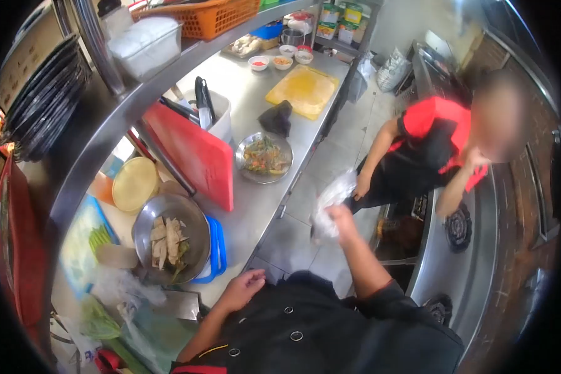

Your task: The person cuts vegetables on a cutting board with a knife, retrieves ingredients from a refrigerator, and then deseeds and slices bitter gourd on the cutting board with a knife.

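My right hand [341,219] is closed around a crumpled white cloth [336,190], held out over the floor at the aisle. Near the counter's front edge, my left hand [248,288] has its fingers loosely curled together with nothing visible in them. To its left, a steel bowl [144,249] contains pale strips and some greens. A blue-rimmed container [217,249] sits partly beneath that bowl. Below it lies a broad metal blade [184,304]. Farther along the counter stands a metal plate [263,177] of mixed cooked vegetables.
A co-worker in a red and black shirt [436,124] stands across the aisle, beside the stove counter [442,268]. A red cutting board [199,156] leans by a knife container [221,121]. A yellow board [302,92] lies farther back. A steel shelf [143,96] overhangs the left side.
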